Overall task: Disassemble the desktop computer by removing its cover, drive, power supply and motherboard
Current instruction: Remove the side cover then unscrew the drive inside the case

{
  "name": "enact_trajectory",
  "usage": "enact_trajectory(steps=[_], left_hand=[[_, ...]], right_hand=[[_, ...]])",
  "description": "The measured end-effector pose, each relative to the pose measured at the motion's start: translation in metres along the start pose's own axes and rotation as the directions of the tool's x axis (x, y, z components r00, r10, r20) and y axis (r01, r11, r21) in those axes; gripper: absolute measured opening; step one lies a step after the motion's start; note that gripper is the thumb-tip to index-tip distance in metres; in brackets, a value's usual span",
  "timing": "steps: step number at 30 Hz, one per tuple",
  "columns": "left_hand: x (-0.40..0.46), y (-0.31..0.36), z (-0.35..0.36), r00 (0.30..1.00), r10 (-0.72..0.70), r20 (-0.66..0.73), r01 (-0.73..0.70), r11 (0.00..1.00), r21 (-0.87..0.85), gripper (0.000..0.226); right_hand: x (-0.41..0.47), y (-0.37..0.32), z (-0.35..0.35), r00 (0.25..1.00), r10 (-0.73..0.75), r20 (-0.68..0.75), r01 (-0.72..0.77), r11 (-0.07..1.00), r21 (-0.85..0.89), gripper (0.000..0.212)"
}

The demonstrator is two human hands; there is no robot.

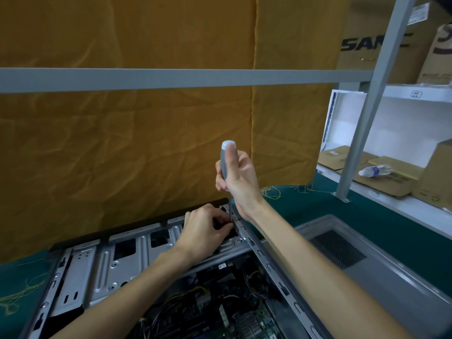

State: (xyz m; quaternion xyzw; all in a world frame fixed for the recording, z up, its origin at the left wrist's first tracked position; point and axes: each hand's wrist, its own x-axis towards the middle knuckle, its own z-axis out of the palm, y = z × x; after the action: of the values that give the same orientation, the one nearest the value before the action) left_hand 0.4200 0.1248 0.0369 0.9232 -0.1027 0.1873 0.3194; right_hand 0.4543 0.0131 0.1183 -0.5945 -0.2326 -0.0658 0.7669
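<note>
The open desktop case [117,267] lies on its side on the green mat, its metal drive cage facing up and the motherboard [244,319] with cables visible inside. My right hand [238,177] grips the grey handle of a screwdriver [225,162], held upright with its shaft going down to the far right corner of the drive cage. My left hand [206,228] sits at the shaft's tip, fingers curled and pinching around the tip; the screw itself is hidden. The removed grey side cover [381,272] lies to the right of the case.
An orange cloth hangs behind the bench, with a grey crossbar [171,79] in front of it. A slanted grey post [362,133] stands at right. Shelves at right hold cardboard boxes [391,177] and a plastic bottle [375,170]. Yellow threads [271,192] lie on the green mat.
</note>
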Motion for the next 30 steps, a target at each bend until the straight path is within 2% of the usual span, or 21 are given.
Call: enact_trajectory(steps=[3,8,15,18,21,25,30], left_hand=[[0.0008,-0.0020,0.0013,1.000,0.008,0.000,-0.008,1.000,-0.018,0.004],[0.0022,-0.0032,0.0024,1.000,0.000,0.010,0.000,0.999,-0.038,0.004],[0.0026,-0.0038,0.0029,1.000,-0.005,0.001,0.005,0.999,-0.052,0.002],[0.0025,-0.0033,0.0037,1.000,0.002,-0.003,-0.002,0.998,-0.057,0.004],[0.0028,-0.0029,0.0036,1.000,-0.001,-0.010,0.000,0.997,-0.075,0.005],[0.0018,-0.0031,0.0036,1.000,0.013,-0.017,-0.014,0.998,-0.068,0.006],[0.0023,-0.0020,0.0042,1.000,0.007,-0.018,-0.008,0.999,-0.054,0.006]], right_hand=[[0.0009,0.0026,-0.0025,0.999,-0.025,-0.038,0.023,0.999,-0.043,0.057],[0.0028,0.0005,-0.0045,0.996,0.088,0.016,-0.089,0.990,0.106,0.073],[0.0019,0.0032,-0.0034,0.997,0.073,-0.032,-0.071,0.996,0.057,0.065],[0.0030,0.0020,-0.0063,0.988,0.146,0.050,-0.152,0.971,0.183,0.071],[-0.0002,0.0005,-0.0069,0.989,0.099,0.111,-0.123,0.964,0.237,0.064],[-0.0020,-0.0012,-0.0036,0.996,0.061,0.059,-0.069,0.987,0.144,0.055],[0.0050,-0.0017,-0.0009,0.996,0.092,0.003,-0.091,0.978,0.186,0.068]])
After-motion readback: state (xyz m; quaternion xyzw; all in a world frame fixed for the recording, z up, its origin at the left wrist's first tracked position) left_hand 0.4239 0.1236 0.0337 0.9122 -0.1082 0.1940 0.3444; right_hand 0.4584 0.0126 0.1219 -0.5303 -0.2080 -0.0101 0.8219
